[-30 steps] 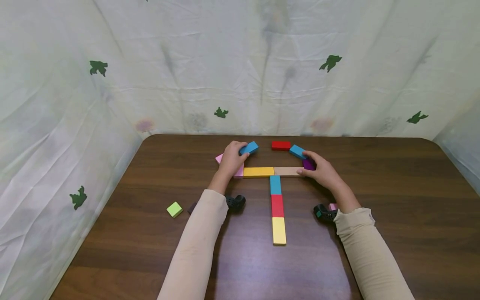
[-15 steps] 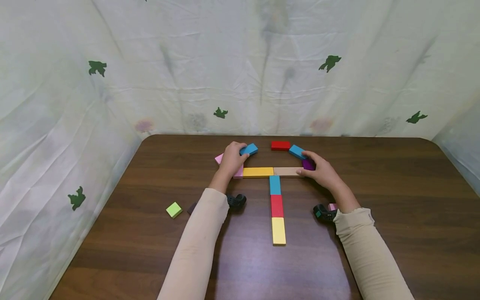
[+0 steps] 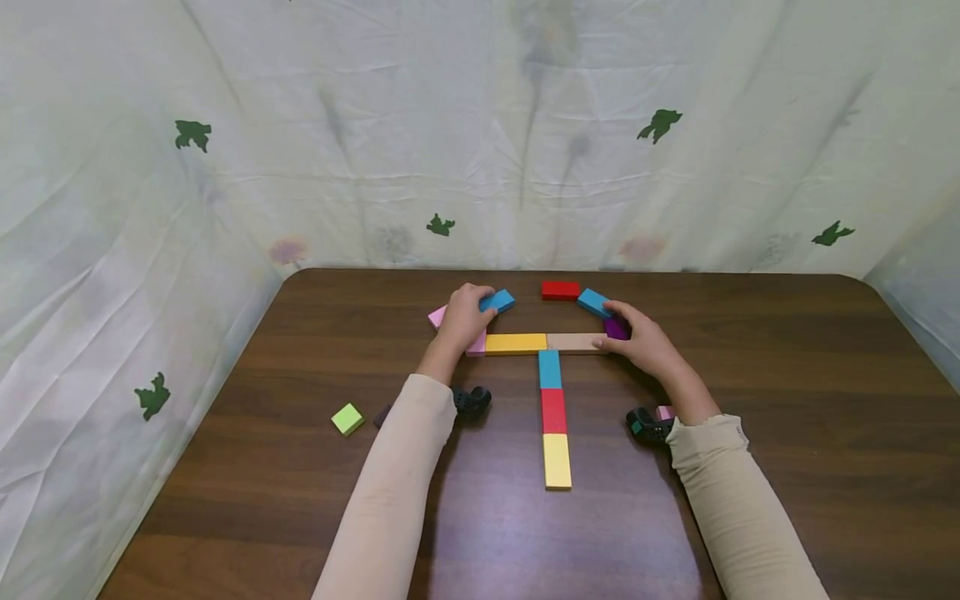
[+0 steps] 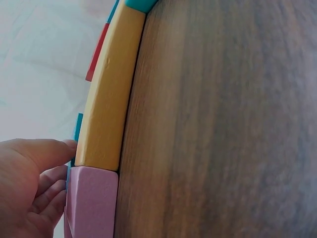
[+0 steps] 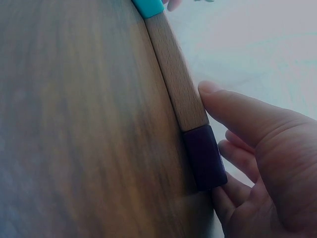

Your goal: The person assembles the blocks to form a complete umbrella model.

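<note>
At the far left of the layout, my left hand (image 3: 462,317) pinches a blue block (image 3: 498,301) between thumb and fingers. Below it is a pink block (image 3: 477,343), abutting a yellow-orange block (image 3: 516,343). Another pink block (image 3: 437,317) peeks out left of that hand. My right hand (image 3: 643,340) arches round a purple block (image 3: 617,328). Its thumb touches the side of a plain wooden block (image 5: 176,74), while its fingertips rest by a second blue block (image 3: 593,302). A red block (image 3: 560,290) lies at the back, apart from the pinched blue block.
A column of blue (image 3: 550,369), red (image 3: 553,412) and pale yellow (image 3: 557,461) blocks runs toward me. A lime green block (image 3: 347,419) and a partly hidden dark block (image 3: 382,416) lie at left. A pink block (image 3: 665,412) sits near the right wrist camera (image 3: 648,426).
The blue block in my left hand has turned slightly, its right end coming a little toward me. My right hand stays in place.
</note>
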{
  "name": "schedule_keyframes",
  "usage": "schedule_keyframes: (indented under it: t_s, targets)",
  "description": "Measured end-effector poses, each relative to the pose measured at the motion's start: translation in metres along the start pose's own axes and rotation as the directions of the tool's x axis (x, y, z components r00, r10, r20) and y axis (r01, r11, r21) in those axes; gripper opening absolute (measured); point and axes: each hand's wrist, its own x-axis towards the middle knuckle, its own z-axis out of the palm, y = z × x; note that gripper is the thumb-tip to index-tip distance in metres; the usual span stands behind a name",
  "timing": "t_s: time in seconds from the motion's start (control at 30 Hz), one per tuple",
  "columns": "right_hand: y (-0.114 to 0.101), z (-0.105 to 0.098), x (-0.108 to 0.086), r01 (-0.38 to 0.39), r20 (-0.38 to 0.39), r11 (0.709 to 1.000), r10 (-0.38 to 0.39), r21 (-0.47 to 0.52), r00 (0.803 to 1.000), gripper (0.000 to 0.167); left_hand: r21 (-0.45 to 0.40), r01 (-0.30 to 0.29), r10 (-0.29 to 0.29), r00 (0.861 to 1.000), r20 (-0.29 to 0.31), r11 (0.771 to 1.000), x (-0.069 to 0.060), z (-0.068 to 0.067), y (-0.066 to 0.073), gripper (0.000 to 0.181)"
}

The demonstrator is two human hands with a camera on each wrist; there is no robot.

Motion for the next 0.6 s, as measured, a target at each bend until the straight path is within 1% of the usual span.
schedule_keyframes:
  t_s: [0.13,0.37,0.6]
  targets:
    - [0.000,0.000,-0.001,-0.001,-0.001,1.000,0.001,-0.005,1.000,0.072,-0.005,-0.010,0.010,1.000,0.017,1.000,0.000,-0.001,-0.001,0.038]
    - [0.000,0.000,0.000,-0.007,0.000,1.000,0.007,-0.011,1.000,0.072,-0.018,-0.059,0.059,0.998,0.024,0.998,0.004,-0.003,-0.008,0.034]
    - [0.001,0.000,0.000,-0.002,-0.007,1.000,0.002,-0.010,1.000,0.073,-0.005,-0.107,0.107,0.992,0.072,0.994,0.006,-0.006,-0.014,0.034]
